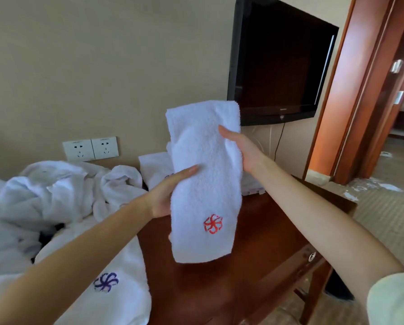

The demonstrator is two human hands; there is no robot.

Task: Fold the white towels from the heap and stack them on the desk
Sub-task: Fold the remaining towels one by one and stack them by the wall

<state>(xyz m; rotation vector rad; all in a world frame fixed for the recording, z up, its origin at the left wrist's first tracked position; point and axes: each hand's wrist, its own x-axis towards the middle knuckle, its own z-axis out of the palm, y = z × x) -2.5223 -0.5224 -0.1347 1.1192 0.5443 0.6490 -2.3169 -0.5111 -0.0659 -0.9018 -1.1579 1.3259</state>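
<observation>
Fingers: left hand (pixel 163 198) and right hand (pixel 245 148) each pinch 1 folded white towel (pixel 205 179) at its side edges, thumbs in front, fingers behind. Towel upright in open air above the table (pixel 255 231). 1 heap (pixel 55 191) left; 1 folded stack (pixel 154 170) behind; 2 wall sockets (pixel 91 148).

Hanging on beige wall (pixel 102 66): black television (pixel 283 62), cable (pixel 279 139) trailing beneath. Sitting lower left: two white sockets (pixel 91 148). Standing right: wooden doorframe (pixel 365 90).

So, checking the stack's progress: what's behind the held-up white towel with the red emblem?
Folded white towels on the reddish-brown wooden desk peek out beside the held white towel; the stack's middle and count are covered.
</observation>
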